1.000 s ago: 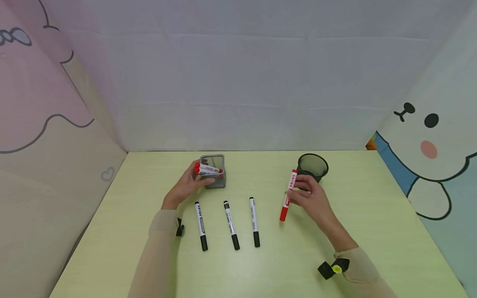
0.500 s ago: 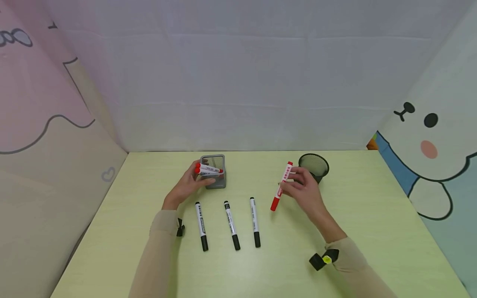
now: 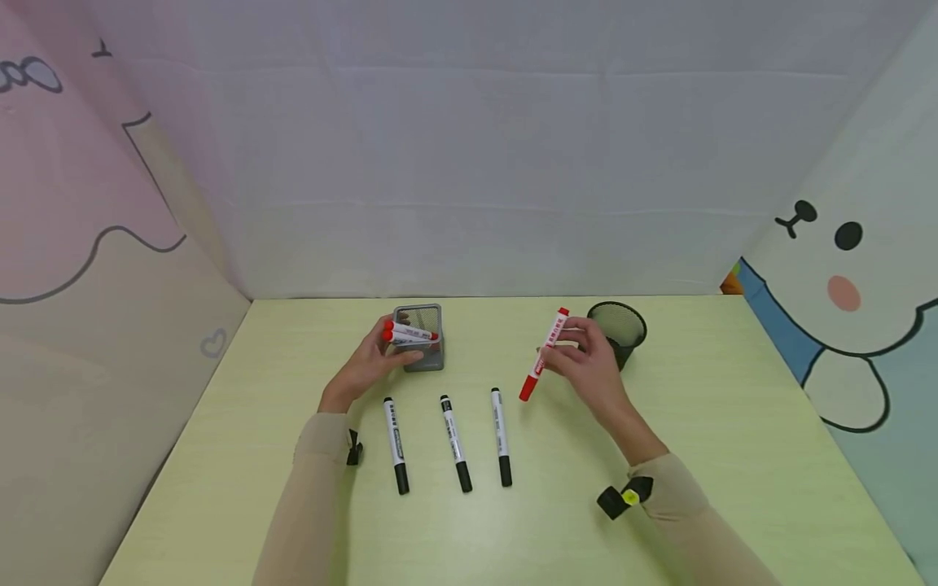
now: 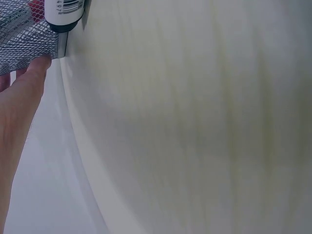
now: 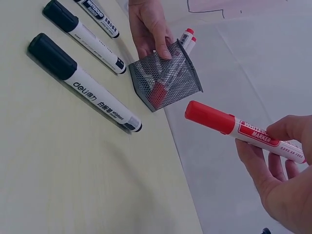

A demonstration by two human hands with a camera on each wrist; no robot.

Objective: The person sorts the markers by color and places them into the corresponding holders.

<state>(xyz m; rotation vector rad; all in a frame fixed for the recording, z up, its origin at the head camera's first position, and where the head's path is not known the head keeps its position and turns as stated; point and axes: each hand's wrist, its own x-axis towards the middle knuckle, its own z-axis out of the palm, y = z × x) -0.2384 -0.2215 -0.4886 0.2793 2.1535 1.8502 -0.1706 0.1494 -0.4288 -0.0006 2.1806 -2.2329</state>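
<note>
My left hand grips a square grey mesh pen holder by its left side, with the thumb on its near face. Two red-capped markers lean inside it, their red ends sticking out over the left rim. In the right wrist view, the holder's mesh wall shows a red cap through it. My right hand pinches a red whiteboard marker between thumb and fingers, above the table. The marker is tilted, its red cap pointing down and left toward me.
Three black whiteboard markers lie in a row on the pale table, caps toward me. A round black mesh pen cup stands just behind my right hand. A white cloth wall rises at the table's back edge.
My right hand has moved left and a little away from me with the red marker, away from the round cup. My left hand and the grey holder have stayed put.
</note>
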